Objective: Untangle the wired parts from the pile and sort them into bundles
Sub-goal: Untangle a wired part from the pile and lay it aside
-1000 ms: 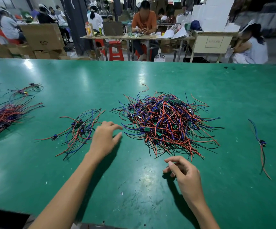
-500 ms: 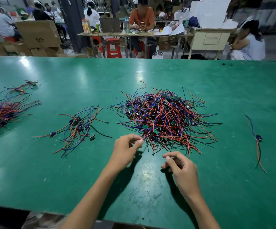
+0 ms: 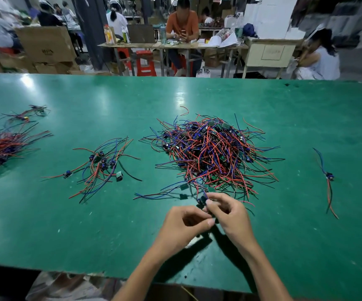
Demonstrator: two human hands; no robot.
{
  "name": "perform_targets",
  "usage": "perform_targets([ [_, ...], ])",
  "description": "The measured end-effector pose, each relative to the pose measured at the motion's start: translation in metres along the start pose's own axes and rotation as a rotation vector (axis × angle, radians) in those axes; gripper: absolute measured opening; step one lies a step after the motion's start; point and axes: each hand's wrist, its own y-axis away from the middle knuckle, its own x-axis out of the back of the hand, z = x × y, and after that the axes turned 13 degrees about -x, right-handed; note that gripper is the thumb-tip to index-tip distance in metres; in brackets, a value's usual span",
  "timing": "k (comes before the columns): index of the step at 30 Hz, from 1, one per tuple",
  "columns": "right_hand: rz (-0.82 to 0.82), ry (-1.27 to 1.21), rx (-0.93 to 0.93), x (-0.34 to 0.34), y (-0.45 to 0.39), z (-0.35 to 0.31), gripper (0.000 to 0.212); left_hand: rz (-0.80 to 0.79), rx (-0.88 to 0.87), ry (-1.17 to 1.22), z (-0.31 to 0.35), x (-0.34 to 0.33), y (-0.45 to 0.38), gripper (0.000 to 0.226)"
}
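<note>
wired part [image 3: 202, 200] pinched between left hand [image 3: 183, 222] and right hand [image 3: 230, 216].

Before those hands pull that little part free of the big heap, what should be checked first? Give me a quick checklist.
1. Both hands on the part: left hand and right hand pinch one small wired part. Ok.
2. Its wires clear of the big pile: they run back into its near edge. Not ok.
3. Bundle to receive it: small bundle lies to the left, apart from the pile. Ok.
4. Bare table between them. Ok.
5. Knots in its wires: cannot tell.
</note>
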Motion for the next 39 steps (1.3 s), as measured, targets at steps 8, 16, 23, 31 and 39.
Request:
perform_targets([
  [8,0.061,-0.188,0.092,0.001,-0.003,0.005,0.028,0.245,0.062,0.058,0.0,0.003,-0.049,0.024],
  [16,0.087,-0.173,0.129,0.0,-0.002,0.011,0.026,0.298,-0.019,-0.124,0.009,0.001,-0.101,0.025],
  [23,0.129,-0.386,0.198,0.008,-0.002,0.009,0.013,0.032,0.182,-0.365,0.026,0.004,-0.085,0.07],
  [31,0.057,-0.538,0.223,0.016,0.004,0.008,0.019,-0.117,0.355,0.32,0.044,-0.009,-0.062,0.04],
  [39,-0.047,-0.53,0.198,0.022,0.011,0.009,0.019,-0.182,0.361,0.275,0.056,-0.011,-0.06,0.043],
])
